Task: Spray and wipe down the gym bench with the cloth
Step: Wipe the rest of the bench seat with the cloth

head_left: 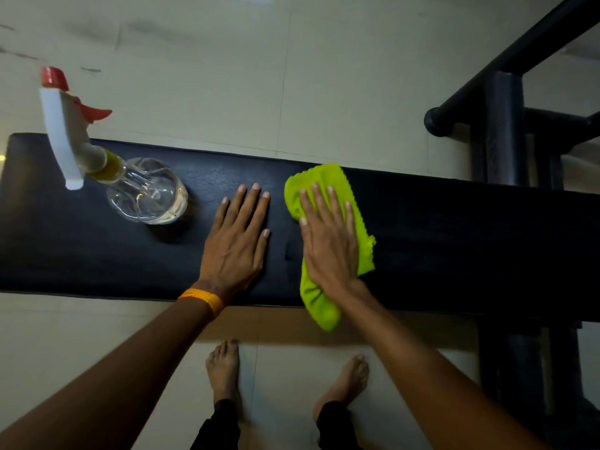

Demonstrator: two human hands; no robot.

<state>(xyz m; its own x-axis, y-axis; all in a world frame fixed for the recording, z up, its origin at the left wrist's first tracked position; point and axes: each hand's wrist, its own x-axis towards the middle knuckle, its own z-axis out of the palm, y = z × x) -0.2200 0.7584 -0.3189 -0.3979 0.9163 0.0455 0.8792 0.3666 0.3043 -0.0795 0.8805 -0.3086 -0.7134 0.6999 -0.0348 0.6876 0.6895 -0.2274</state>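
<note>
A black padded gym bench (454,228) runs across the view from left to right. My right hand (328,241) lies flat on a lime-green cloth (324,180), pressing it onto the bench pad; part of the cloth hangs over the near edge. My left hand (237,238) rests flat on the bare pad just left of the cloth, fingers together, holding nothing. A clear spray bottle (146,193) with a white head and red trigger stands on the bench to the left of my left hand.
A black metal frame with padded posts (505,125) rises at the bench's right end. The floor is pale tile (292,76). My bare feet (224,368) stand on it just in front of the bench.
</note>
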